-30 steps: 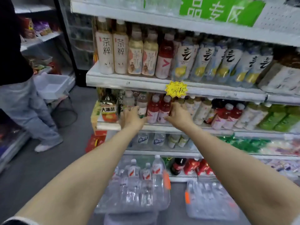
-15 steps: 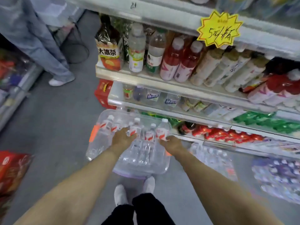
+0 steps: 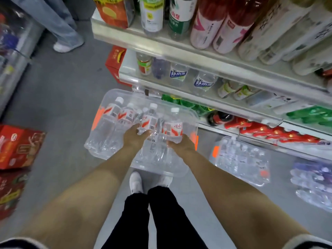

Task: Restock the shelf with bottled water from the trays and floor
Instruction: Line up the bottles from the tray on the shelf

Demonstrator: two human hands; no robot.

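A clear plastic tray on the floor in front of the shelf holds several small water bottles with red and white labels. My left hand grips one of them near its middle. My right hand grips another water bottle at the tray's right side. Both bottles stand upright among the others. On the shelf above the tray stand two blue-labelled water bottles, with bare space beside them.
A wrapped pack of water bottles lies on the floor to the right, another pack beyond it. Red cartons sit at the left. Another person's legs stand at the top left. My feet are just behind the tray.
My hands came down from the upper drink shelf to the tray on the floor and closed round two water bottles. My view tilted down and moved closer.
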